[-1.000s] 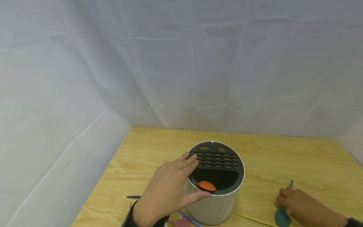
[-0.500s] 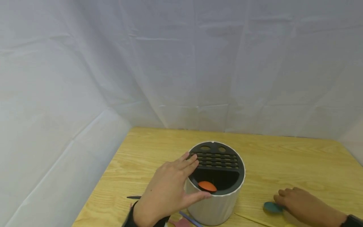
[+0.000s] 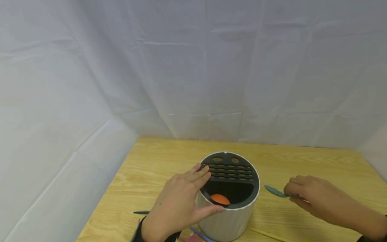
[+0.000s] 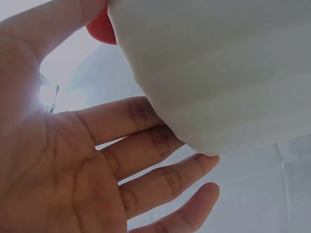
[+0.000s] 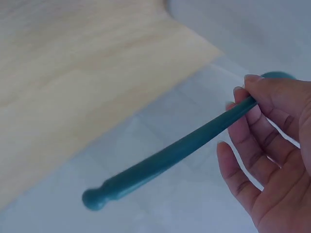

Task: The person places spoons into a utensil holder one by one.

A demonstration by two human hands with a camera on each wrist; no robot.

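Currently right hand is pinching the teal spoon beside the holder, left hand spread, bracing it; next, probably tipping it upright over the opening.

A teal spoon, held level off the table, beside a white round caddy.
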